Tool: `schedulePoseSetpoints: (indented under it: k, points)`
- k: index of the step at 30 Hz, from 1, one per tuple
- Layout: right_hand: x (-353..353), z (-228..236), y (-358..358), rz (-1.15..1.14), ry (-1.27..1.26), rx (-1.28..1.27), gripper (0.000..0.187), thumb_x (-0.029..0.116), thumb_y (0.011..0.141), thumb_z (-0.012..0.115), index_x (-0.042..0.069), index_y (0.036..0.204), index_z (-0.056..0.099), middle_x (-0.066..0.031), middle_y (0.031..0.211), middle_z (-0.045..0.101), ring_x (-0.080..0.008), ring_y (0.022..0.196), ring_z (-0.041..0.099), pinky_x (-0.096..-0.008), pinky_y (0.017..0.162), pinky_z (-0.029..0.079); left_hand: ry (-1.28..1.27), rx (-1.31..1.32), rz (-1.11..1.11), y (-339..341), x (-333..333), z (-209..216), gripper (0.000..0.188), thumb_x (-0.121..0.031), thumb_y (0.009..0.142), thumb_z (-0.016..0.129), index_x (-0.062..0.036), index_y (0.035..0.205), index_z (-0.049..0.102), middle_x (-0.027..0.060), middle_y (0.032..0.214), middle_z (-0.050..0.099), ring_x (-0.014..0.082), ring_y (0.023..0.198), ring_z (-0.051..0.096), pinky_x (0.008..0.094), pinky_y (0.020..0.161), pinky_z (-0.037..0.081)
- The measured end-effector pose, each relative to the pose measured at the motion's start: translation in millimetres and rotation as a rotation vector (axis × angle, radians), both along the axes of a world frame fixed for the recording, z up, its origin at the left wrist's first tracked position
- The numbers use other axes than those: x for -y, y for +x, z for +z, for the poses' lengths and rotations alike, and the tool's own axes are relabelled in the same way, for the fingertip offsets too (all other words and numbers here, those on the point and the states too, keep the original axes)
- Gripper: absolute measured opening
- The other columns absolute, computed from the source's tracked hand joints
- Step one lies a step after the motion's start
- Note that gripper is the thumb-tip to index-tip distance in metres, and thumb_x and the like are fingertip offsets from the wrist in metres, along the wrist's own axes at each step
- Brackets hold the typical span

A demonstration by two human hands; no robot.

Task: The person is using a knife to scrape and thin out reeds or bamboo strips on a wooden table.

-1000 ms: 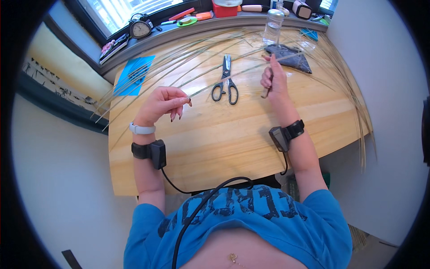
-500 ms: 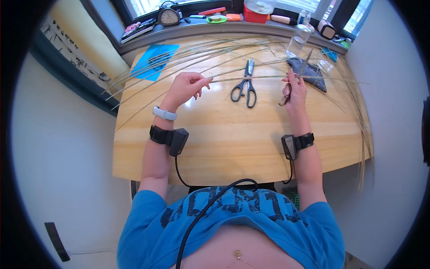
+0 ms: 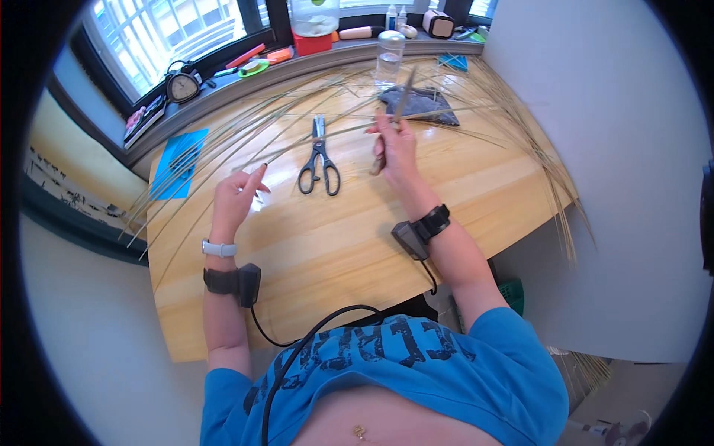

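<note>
My left hand (image 3: 236,199) is closed, thumb and finger pinching the end of a thin, straw-coloured strip (image 3: 338,134) that looks like split bamboo. The strip runs across to my right hand (image 3: 396,154), above a pair of black-handled scissors (image 3: 320,157) lying on the table. In my closed right hand is a knife (image 3: 405,94), its blade pointing away from me and its handle end showing below the fist. The strip passes at the fingers of that hand. Just beyond it lies a dark grey cloth pouch (image 3: 424,105).
Many long strips (image 3: 513,123) spread over the wooden table (image 3: 297,253), some overhanging its right edge. A blue sheet (image 3: 178,160) lies at the left, and a clear jar (image 3: 389,58) stands at the back. On the windowsill are a clock (image 3: 182,86) and a red box (image 3: 312,43).
The view has turned to the right, so the table and its things sit further left in the picture. Both hands still hold the strip, and the knife stays in my right hand.
</note>
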State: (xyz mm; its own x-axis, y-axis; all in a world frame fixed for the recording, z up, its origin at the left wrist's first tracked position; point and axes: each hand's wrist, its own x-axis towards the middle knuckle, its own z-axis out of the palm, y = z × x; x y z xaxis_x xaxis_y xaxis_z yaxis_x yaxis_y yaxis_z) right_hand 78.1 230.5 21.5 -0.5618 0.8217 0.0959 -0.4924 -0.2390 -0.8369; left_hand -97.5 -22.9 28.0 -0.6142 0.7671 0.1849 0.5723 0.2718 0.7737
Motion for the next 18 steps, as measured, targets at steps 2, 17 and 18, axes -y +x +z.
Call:
schedulePoseSetpoints:
  k: [2,17,18]
  points:
    - [18.5,-3.4,-5.2,0.072,0.006,0.055,0.020,0.025,0.087,0.067,0.009,0.089,0.055,-0.0065,0.070,0.064,-0.0035,0.039,0.043,-0.0176,0.035,0.031,-0.086,0.263,-0.076,23.2,-8.6,9.5,0.051,-0.047,0.093,0.050,-0.0023,0.081,0.070,0.0048,0.062,0.063,0.0098,0.056,0.058,0.0212,0.054,0.042]
    - [55.4,0.6,-8.6,0.169,0.036,0.123,0.021,0.025,0.090,0.064,0.006,0.097,0.057,-0.0050,0.071,0.063,-0.0031,0.042,0.043,-0.0176,0.038,0.033,0.640,1.024,0.152,17.4,-14.7,-20.0,0.046,-0.042,0.097,0.042,-0.0045,0.076,0.059,0.0015,0.056,0.052,0.0086,0.046,0.045,0.0210,0.043,0.031]
    - [45.2,-1.0,-8.0,0.136,0.028,0.104,0.021,0.025,0.090,0.063,0.006,0.096,0.057,-0.0051,0.071,0.063,-0.0034,0.042,0.044,-0.0179,0.038,0.033,0.706,1.007,0.158,7.6,-9.3,-19.0,0.044,-0.040,0.097,0.043,-0.0052,0.074,0.058,0.0019,0.055,0.052,0.0090,0.045,0.045,0.0214,0.043,0.031]
